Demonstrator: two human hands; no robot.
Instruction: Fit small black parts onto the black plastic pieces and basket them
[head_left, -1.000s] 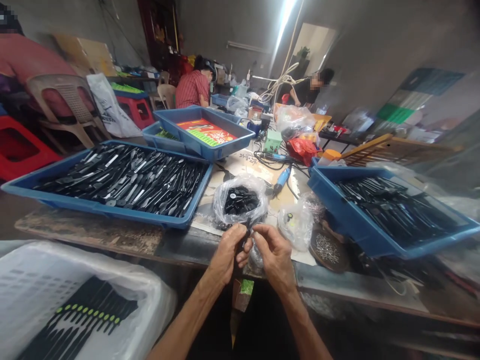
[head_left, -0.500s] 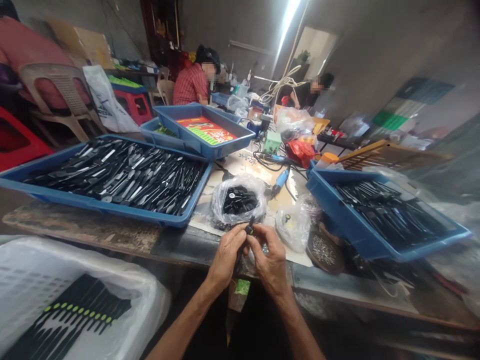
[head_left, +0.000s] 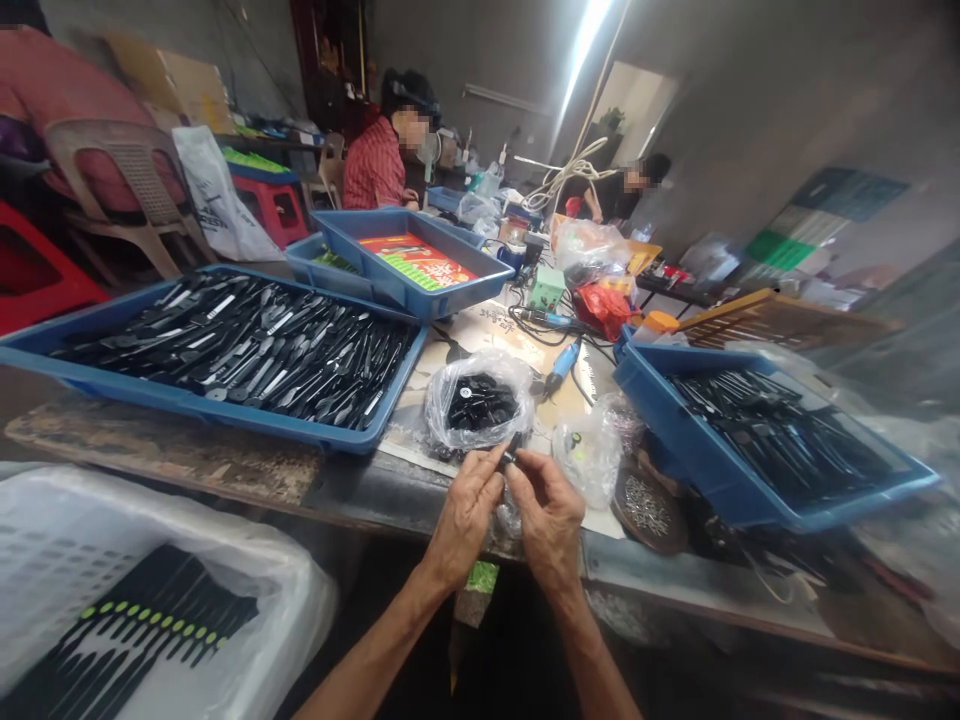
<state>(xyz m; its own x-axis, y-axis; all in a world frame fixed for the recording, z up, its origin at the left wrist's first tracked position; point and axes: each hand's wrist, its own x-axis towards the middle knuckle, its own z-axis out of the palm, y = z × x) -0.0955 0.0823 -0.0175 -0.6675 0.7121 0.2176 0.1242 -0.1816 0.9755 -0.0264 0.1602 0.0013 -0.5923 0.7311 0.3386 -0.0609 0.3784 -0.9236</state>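
My left hand and my right hand meet at the near edge of the table, fingers pinched together on a small black part held between them. Just beyond the hands sits a clear plastic bag of black parts. A second clear bag lies to its right. A round dish of small screws rests right of my right hand.
A long blue tray of black pieces fills the left of the table; another blue tray stands at the right. A white basket with black combs sits at lower left. Stacked blue trays, cables and a blue tool lie behind. Other people work farther back.
Both hands stay pinched on the small black part, which has shifted slightly up and right between the fingers. The view has drifted a little.
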